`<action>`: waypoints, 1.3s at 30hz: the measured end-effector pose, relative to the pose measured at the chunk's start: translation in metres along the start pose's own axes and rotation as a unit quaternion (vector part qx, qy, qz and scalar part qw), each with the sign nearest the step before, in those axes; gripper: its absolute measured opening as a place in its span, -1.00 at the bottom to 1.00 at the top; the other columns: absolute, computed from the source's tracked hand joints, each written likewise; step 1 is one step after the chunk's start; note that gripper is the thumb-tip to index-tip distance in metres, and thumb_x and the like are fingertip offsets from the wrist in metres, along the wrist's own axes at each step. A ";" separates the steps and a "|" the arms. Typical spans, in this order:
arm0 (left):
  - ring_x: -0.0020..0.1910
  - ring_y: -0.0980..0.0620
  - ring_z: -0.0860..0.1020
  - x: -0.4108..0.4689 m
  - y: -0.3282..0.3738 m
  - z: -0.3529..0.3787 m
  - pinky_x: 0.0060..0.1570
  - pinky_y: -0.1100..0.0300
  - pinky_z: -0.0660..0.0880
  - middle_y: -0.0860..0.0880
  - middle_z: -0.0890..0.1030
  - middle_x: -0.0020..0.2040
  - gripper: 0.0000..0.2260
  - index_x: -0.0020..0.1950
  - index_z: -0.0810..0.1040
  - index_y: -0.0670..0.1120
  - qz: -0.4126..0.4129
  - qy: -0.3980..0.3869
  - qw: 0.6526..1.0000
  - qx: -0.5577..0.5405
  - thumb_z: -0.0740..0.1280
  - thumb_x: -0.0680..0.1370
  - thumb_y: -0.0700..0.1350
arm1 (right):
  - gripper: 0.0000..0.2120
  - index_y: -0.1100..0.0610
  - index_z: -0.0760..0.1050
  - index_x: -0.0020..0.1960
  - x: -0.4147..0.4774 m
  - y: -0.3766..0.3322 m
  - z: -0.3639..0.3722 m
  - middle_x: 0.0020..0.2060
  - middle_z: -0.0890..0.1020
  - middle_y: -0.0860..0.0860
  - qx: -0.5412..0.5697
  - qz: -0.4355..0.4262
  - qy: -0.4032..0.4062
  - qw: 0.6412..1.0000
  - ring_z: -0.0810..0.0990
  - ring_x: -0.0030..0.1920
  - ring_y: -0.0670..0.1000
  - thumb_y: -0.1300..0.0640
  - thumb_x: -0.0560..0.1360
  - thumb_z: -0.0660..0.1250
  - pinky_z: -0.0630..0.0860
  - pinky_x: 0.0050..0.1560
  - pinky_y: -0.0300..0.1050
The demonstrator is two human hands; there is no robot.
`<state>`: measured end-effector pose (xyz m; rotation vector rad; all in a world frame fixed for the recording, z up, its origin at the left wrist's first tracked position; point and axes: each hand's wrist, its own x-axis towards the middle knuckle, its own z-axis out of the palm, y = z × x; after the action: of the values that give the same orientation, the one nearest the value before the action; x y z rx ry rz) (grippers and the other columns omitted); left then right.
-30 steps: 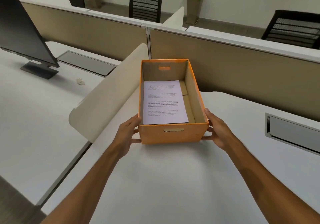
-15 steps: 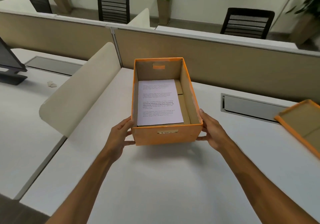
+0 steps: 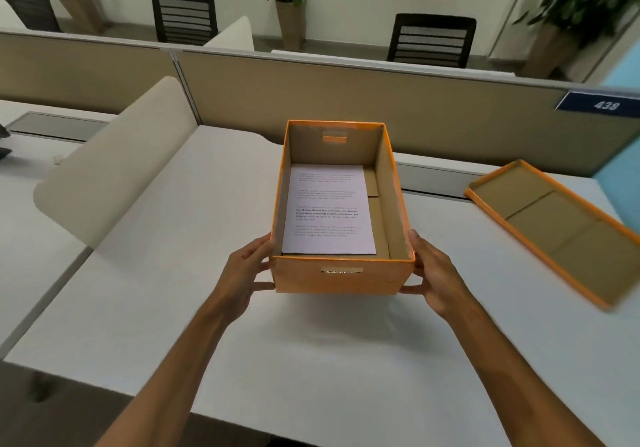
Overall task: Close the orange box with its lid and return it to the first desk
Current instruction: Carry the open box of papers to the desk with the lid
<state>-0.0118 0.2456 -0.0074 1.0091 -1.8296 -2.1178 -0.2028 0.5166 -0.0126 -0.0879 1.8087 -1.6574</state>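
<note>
The orange box (image 3: 341,278) is open and hangs just above the white desk (image 3: 277,360), casting a shadow under it. A printed white sheet (image 3: 329,209) lies flat on its brown bottom. My left hand (image 3: 247,273) grips the box's near left corner and my right hand (image 3: 433,275) grips its near right corner. The box's orange lid (image 3: 557,227) lies upside down on the desk to the right, brown inside facing up, apart from the box.
A cream curved divider (image 3: 117,166) separates this desk from the one on the left. A beige partition (image 3: 381,100) with a blue sign "438" (image 3: 597,104) runs along the back. Black chairs (image 3: 431,40) and potted plants (image 3: 289,3) stand beyond it.
The view and the box have shifted right along the desk. The monitor on the left desk has left the view, and the lid has come fully into view on the right.
</note>
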 end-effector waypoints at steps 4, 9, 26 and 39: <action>0.21 -0.09 0.59 -0.021 -0.011 0.011 0.04 -0.24 0.62 0.15 0.66 0.21 -0.69 0.26 0.60 0.20 -0.010 -0.024 1.000 0.000 0.34 0.53 0.18 | -0.59 -0.28 0.58 0.19 -0.035 0.019 -0.017 0.09 0.72 -0.09 0.018 0.003 0.015 1.000 0.64 0.18 0.07 -0.38 0.41 0.32 0.61 -0.02 0.38; 0.20 -0.05 0.59 -0.043 -0.027 0.015 0.00 -0.19 0.65 0.20 0.68 0.17 -0.70 0.14 0.65 0.30 -0.014 -0.068 0.998 0.006 0.42 0.42 0.26 | -0.51 -0.22 0.58 0.23 -0.076 0.041 -0.025 0.09 0.72 -0.07 0.031 0.004 0.044 0.999 0.64 0.18 0.07 -0.39 0.37 0.35 0.60 -0.01 0.37; 0.28 -0.15 0.53 -0.130 -0.089 0.019 0.21 -0.35 0.49 0.04 0.56 0.37 -0.46 0.40 0.52 0.09 -0.035 -0.119 0.992 0.000 0.38 0.44 0.22 | -0.57 -0.29 0.56 0.20 -0.184 0.126 -0.029 0.11 0.69 -0.08 0.055 0.036 0.127 0.990 0.60 0.21 0.16 -0.40 0.38 0.38 0.60 0.02 0.33; 0.27 -0.15 0.49 -0.140 -0.094 0.030 0.23 -0.36 0.47 0.14 0.57 0.25 -0.41 0.41 0.49 0.09 -0.051 -0.108 0.993 -0.002 0.41 0.41 0.22 | -0.51 -0.27 0.44 0.35 -0.190 0.129 -0.033 0.27 0.60 -0.07 0.029 0.031 0.104 0.994 0.53 0.29 0.12 -0.40 0.47 0.24 0.50 0.18 0.35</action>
<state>0.1044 0.3670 -0.0415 0.9234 -1.9049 -2.3739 -0.0237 0.6599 -0.0495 0.1716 1.8932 -1.7267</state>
